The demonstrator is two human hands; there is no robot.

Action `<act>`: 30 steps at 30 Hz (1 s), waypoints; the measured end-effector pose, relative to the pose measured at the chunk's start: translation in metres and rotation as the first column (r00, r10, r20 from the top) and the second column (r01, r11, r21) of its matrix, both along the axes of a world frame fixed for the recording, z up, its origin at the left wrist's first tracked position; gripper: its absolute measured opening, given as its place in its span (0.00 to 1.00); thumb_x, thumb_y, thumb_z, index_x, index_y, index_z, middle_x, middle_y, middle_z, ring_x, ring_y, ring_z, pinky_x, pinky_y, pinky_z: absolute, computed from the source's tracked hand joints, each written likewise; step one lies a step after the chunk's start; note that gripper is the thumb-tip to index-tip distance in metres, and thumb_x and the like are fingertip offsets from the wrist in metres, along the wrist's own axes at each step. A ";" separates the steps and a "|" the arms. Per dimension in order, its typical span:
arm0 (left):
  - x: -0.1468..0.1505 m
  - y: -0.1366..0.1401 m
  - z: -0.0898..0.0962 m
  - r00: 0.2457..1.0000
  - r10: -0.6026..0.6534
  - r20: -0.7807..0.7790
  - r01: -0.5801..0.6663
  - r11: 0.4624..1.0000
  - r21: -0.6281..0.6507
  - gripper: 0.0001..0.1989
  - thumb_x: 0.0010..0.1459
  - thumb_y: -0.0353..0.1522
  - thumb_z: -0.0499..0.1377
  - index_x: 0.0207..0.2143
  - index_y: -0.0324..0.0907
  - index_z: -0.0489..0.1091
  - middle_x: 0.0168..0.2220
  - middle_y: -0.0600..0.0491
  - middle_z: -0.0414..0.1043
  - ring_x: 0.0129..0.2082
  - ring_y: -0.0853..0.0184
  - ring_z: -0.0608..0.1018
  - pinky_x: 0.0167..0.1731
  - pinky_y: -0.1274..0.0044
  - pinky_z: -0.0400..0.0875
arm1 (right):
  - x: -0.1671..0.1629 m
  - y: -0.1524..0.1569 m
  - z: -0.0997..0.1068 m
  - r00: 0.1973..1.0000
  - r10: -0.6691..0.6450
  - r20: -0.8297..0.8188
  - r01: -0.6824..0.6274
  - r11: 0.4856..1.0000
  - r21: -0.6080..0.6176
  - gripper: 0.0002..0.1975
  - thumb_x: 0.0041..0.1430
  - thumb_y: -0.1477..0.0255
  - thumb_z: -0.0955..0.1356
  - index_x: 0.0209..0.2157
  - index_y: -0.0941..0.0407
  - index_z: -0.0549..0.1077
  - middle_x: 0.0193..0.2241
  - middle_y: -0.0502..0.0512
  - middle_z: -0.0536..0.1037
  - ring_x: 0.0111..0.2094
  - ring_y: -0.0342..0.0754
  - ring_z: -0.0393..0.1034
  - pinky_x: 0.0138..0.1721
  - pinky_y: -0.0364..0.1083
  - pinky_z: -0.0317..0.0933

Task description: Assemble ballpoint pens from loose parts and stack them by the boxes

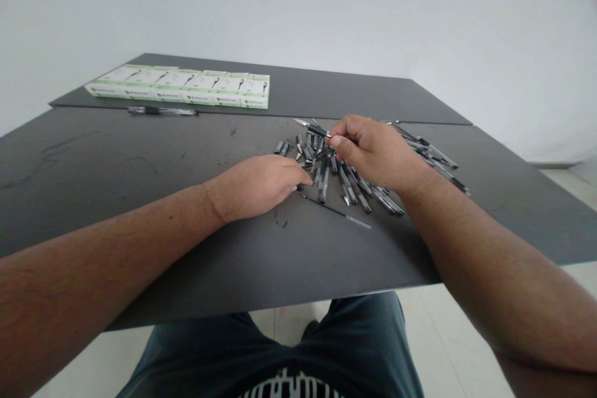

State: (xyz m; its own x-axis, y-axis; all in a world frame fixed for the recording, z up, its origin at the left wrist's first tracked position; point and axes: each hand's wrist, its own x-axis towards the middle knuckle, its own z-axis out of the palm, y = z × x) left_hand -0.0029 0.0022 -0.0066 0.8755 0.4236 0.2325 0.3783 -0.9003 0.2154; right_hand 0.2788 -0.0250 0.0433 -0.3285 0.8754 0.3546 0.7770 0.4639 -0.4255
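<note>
My right hand (373,146) pinches a pen (313,129) between thumb and fingers, raised over the pile. The pen's pointed tip faces left, its dark grip shows, and the rear end is hidden in my hand. My left hand (261,186) is low at the left side of the pile, fingers bent down and closed together. A small dark piece (300,187) shows by its fingertips, too hidden to name. Between and beyond both hands lie several clear and black pen parts (347,183). A thin ink refill (336,211) rests in front of the pile.
A row of white and green boxes (186,84) stands at the back left. In front of it lie a few pens (162,111) together. More pens (436,158) are spread right of my right hand. The grey table (209,280) has a seam and dark marks.
</note>
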 end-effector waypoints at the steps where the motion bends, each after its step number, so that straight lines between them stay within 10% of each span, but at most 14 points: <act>1: 0.000 0.000 0.001 1.000 0.010 -0.019 -0.010 1.000 0.000 0.17 0.76 0.27 0.58 0.58 0.46 0.83 0.56 0.48 0.88 0.57 0.56 0.87 0.64 0.67 0.77 | 0.000 0.000 0.000 1.000 -0.001 -0.001 0.001 1.000 -0.001 0.14 0.76 0.58 0.68 0.43 0.52 0.80 0.33 0.55 0.86 0.35 0.53 0.76 0.38 0.51 0.60; 17: -0.001 0.002 0.010 0.990 0.125 -0.062 -0.130 0.989 -0.071 0.09 0.70 0.29 0.64 0.45 0.45 0.85 0.42 0.50 0.84 0.44 0.59 0.84 0.51 0.70 0.77 | -0.001 -0.002 -0.001 1.000 0.008 0.011 -0.008 1.000 0.004 0.12 0.74 0.60 0.69 0.43 0.52 0.81 0.32 0.53 0.85 0.33 0.53 0.74 0.38 0.50 0.61; 24: -0.003 0.000 0.014 0.963 0.147 0.225 -0.115 0.982 -0.153 0.09 0.70 0.32 0.62 0.46 0.45 0.83 0.45 0.48 0.81 0.43 0.60 0.82 0.52 0.68 0.80 | -0.001 -0.002 -0.001 1.000 -0.005 0.004 0.005 1.000 0.004 0.13 0.74 0.59 0.69 0.44 0.52 0.81 0.32 0.53 0.85 0.32 0.52 0.73 0.37 0.51 0.60; 30: 0.003 0.008 0.013 0.731 0.511 0.452 -0.207 0.797 -0.567 0.07 0.68 0.36 0.65 0.47 0.45 0.75 0.34 0.54 0.79 0.30 0.64 0.81 0.33 0.71 0.80 | -0.001 -0.002 0.000 1.000 -0.011 -0.010 0.011 1.000 0.013 0.13 0.75 0.59 0.68 0.44 0.52 0.81 0.32 0.54 0.85 0.33 0.53 0.74 0.38 0.51 0.60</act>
State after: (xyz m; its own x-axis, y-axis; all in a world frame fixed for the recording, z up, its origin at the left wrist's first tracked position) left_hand -0.0004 0.0100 0.0065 0.4014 0.8599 0.3153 0.3227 -0.4550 0.8300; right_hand 0.2779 -0.0274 0.0435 -0.3155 0.8742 0.3690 0.7776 0.4610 -0.4275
